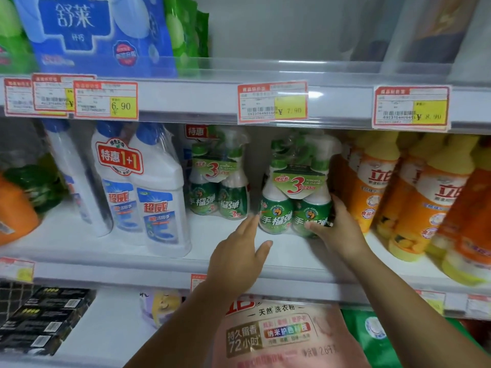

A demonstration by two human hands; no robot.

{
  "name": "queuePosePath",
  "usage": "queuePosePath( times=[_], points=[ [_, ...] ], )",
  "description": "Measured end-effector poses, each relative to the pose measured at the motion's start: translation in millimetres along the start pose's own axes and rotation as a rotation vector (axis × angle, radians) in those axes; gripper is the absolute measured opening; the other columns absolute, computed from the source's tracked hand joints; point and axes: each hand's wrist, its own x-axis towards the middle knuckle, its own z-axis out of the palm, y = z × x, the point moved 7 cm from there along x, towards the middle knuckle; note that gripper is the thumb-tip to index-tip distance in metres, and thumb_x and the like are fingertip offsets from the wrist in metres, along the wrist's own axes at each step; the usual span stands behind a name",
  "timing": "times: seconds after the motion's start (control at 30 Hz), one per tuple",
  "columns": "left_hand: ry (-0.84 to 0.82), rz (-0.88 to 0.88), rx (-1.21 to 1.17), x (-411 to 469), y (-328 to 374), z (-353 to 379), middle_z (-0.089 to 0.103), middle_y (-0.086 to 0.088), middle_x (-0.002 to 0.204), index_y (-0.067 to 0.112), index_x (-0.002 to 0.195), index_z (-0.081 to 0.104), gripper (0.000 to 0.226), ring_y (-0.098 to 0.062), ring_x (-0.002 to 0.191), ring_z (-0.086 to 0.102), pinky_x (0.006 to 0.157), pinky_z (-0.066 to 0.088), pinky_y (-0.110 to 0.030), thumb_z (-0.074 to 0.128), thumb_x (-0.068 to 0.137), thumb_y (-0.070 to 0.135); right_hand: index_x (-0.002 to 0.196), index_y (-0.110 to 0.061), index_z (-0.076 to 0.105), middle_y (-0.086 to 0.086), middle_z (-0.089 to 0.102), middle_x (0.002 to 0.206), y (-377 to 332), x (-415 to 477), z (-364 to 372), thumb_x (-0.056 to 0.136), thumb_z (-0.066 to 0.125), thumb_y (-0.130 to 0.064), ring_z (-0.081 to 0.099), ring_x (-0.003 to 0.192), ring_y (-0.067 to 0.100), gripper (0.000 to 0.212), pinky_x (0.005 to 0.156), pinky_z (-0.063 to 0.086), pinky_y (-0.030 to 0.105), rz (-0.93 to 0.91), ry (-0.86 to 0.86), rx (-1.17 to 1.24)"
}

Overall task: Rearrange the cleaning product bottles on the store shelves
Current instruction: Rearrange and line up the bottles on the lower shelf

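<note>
A twin pack of green-and-white spray cleaner bottles [296, 192] stands on the middle shelf [148, 264]. My right hand [333, 229] grips its lower right side, thumb across the front label. My left hand [239, 251] is spread flat with its fingertips touching the pack's lower left edge. A second green twin pack [219, 181] stands further back to the left. Left of it is a wrapped pair of white toilet-cleaner bottles with blue caps [140, 192].
Orange and yellow dish-soap bottles [414, 197] crowd the shelf right of my right hand. Price tags [272, 102] line the upper rail. Blue and green packs [93, 35] sit on the top shelf. Below are a pink detergent bag [287, 338] and black boxes [39, 320].
</note>
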Motion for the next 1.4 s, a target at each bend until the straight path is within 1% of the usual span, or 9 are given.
queuePosePath(
  times=[0.23, 0.4, 0.53, 0.63, 0.8, 0.97, 1.1, 1.27, 1.4],
  points=[
    [-0.019, -0.018, 0.084, -1.5, -4.8, 3.7, 0.027, 0.008, 0.153, 0.029, 0.144, 0.023, 0.058, -0.013, 0.137, 0.028, 0.109, 0.025, -0.033, 0.029, 0.092, 0.055, 0.137, -0.016, 0.039, -0.003, 0.057, 0.118, 6.3, 3.5, -1.7, 0.077, 0.075, -0.008, 0.052, 0.100, 0.012, 0.070, 0.085, 0.039, 0.024, 0.009, 0.026, -0.021],
    [-0.029, 0.017, 0.054, -6.7, -4.3, -2.2, 0.028, 0.007, 0.152, 0.028, 0.143, 0.027, 0.056, -0.012, 0.137, 0.026, 0.110, 0.022, -0.031, 0.032, 0.093, 0.051, 0.144, -0.016, 0.030, 0.007, 0.055, 0.134, 7.3, -3.8, -2.7, 0.080, 0.073, -0.013, 0.055, 0.117, 0.026, 0.077, 0.096, 0.042, 0.031, 0.043, 0.046, -0.099],
    [-0.038, 0.042, 0.018, -16.4, -7.7, -13.4, 0.032, 0.011, 0.150, 0.030, 0.142, 0.029, 0.054, -0.008, 0.135, 0.027, 0.110, 0.020, -0.027, 0.035, 0.093, 0.051, 0.134, -0.012, 0.042, 0.012, 0.057, 0.126, -4.5, -20.5, -13.8, 0.079, 0.074, -0.016, 0.056, 0.111, 0.029, 0.064, 0.088, 0.042, 0.030, 0.053, 0.184, -0.219],
    [-0.055, 0.042, 0.024, -27.3, -18.7, -30.1, 0.037, 0.012, 0.146, 0.031, 0.139, 0.035, 0.051, -0.007, 0.131, 0.032, 0.107, 0.024, -0.026, 0.038, 0.093, 0.050, 0.120, -0.006, 0.051, 0.012, 0.049, 0.112, -38.5, -41.4, -13.4, 0.081, 0.072, -0.016, 0.048, 0.105, 0.025, 0.045, 0.086, 0.035, 0.023, -0.116, 0.367, -0.284],
    [-0.034, -0.002, 0.043, -49.1, -51.1, -69.9, 0.052, 0.011, 0.134, 0.031, 0.131, 0.049, 0.044, -0.008, 0.122, 0.042, 0.101, 0.031, -0.024, 0.045, 0.091, 0.049, 0.113, -0.015, 0.056, -0.001, 0.051, 0.103, -81.6, -51.3, 60.6, 0.087, 0.064, -0.018, 0.055, 0.090, 0.016, 0.027, 0.080, 0.046, 0.030, -0.275, 0.061, -0.128],
    [0.008, -0.048, 0.015, -61.5, -80.6, -93.6, 0.058, 0.011, 0.126, 0.034, 0.123, 0.056, 0.038, -0.006, 0.115, 0.047, 0.093, 0.031, -0.019, 0.050, 0.088, 0.049, 0.148, -0.016, 0.024, 0.007, 0.034, 0.148, -96.9, -19.5, 131.4, 0.088, 0.064, -0.025, 0.035, 0.134, 0.021, 0.072, 0.106, 0.026, 0.024, -0.214, -0.092, -0.094],
    [-0.008, -0.043, 0.009, -64.7, -95.1, -95.7, 0.060, 0.012, 0.124, 0.034, 0.122, 0.057, 0.040, -0.006, 0.113, 0.048, 0.097, 0.036, -0.024, 0.052, 0.086, 0.051, 0.152, -0.012, 0.003, 0.012, 0.023, 0.156, -90.3, 13.9, 153.2, 0.081, 0.072, -0.024, 0.031, 0.139, 0.030, 0.099, 0.111, 0.028, 0.033, -0.071, -0.037, -0.085],
    [-0.002, -0.023, 0.044, -61.4, -95.3, -94.1, 0.062, 0.012, 0.121, 0.034, 0.121, 0.057, 0.038, -0.007, 0.111, 0.050, 0.097, 0.037, -0.028, 0.051, 0.087, 0.050, 0.140, -0.006, 0.031, 0.020, 0.048, 0.132, -86.9, 13.6, 150.5, 0.079, 0.074, -0.023, 0.052, 0.114, 0.039, 0.077, 0.084, 0.045, 0.041, -0.078, 0.059, -0.254],
    [0.001, -0.023, 0.035, -59.8, -92.0, -93.2, 0.062, 0.012, 0.120, 0.035, 0.121, 0.057, 0.037, -0.008, 0.110, 0.050, 0.097, 0.038, -0.029, 0.053, 0.087, 0.048, 0.127, -0.011, 0.043, 0.012, 0.054, 0.120, -92.5, -10.5, 130.1, 0.073, 0.079, -0.028, 0.055, 0.109, 0.034, 0.067, 0.081, 0.048, 0.040, -0.086, 0.077, -0.275]
  ],
)
